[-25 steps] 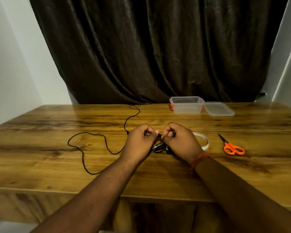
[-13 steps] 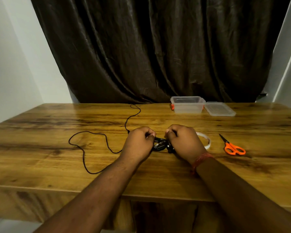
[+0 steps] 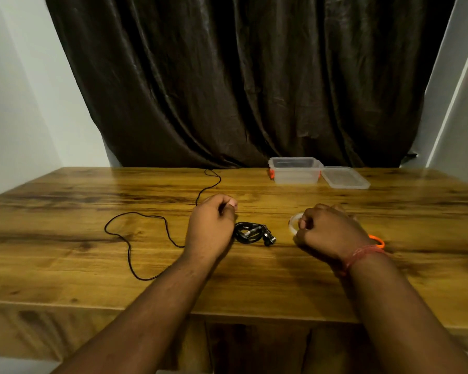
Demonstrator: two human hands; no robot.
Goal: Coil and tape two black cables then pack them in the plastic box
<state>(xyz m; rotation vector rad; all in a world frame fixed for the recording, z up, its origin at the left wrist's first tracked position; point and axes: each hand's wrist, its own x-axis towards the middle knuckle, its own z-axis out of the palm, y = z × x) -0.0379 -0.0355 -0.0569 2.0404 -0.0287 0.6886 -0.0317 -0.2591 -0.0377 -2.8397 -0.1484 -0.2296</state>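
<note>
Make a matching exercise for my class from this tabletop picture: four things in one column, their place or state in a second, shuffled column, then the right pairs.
Things
1. coiled cable
2. loose cable
3. plastic box
4. lid

States
A. lying flat to the right of the box
B. bundled between the two hands
C. open at the table's far edge
D. sprawled in loops on the left

Pairs: 1-B, 2-D, 3-C, 4-A

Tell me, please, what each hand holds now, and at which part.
The right hand grips the tape roll at its near rim. The left hand rests curled beside the coiled cable; whether it holds anything cannot be told.
</note>
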